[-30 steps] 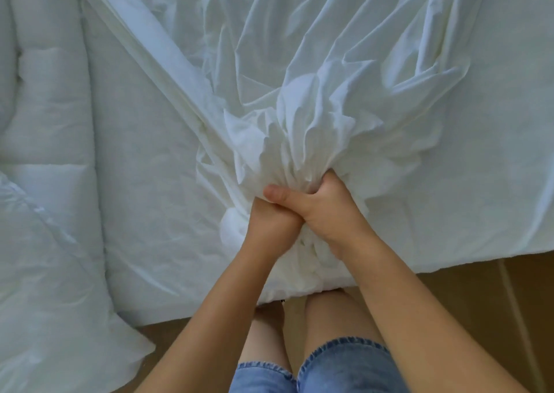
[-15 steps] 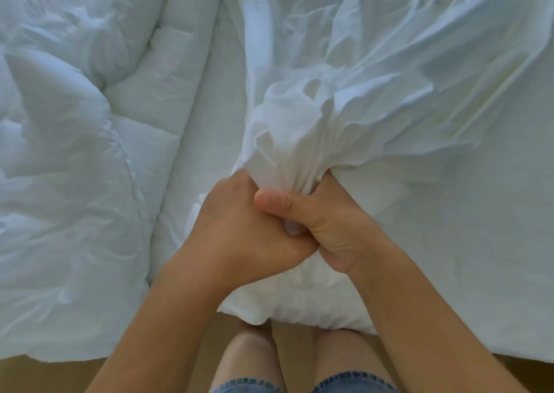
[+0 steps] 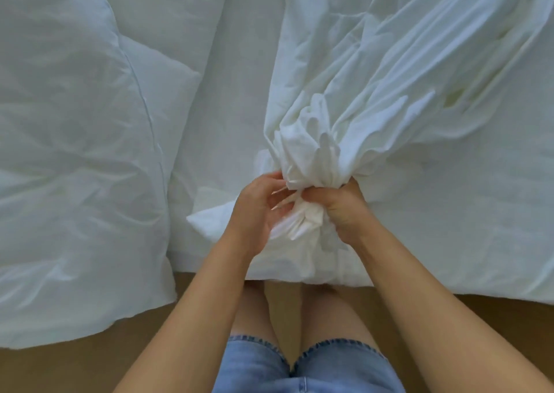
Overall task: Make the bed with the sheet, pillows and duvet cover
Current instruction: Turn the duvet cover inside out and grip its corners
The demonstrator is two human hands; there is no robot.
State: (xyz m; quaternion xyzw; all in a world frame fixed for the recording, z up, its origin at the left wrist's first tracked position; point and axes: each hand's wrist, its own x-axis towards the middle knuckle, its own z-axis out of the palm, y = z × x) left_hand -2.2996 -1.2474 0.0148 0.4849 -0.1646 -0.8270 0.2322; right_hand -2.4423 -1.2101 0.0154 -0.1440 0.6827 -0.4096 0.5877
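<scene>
A white duvet cover (image 3: 389,86) lies gathered into a bunch at the near edge of the bed. My right hand (image 3: 341,206) grips the bunched neck of the fabric in a fist. My left hand (image 3: 260,209) sits just left of it, fingers curled around the loose folds hanging below the bunch. The rest of the cover fans out in long creases toward the upper right. A white sheet (image 3: 227,98) covers the mattress beneath. A puffy white duvet (image 3: 69,152) lies piled at the left, hanging over the bed edge.
A brown wooden floor (image 3: 90,368) runs along the near side of the bed. My bare legs and denim shorts (image 3: 299,365) stand against the mattress edge, right below my hands.
My left hand has come off my right hand and now holds the folds below the bunch. The view has shifted, so the duvet at the left fills more of the frame.
</scene>
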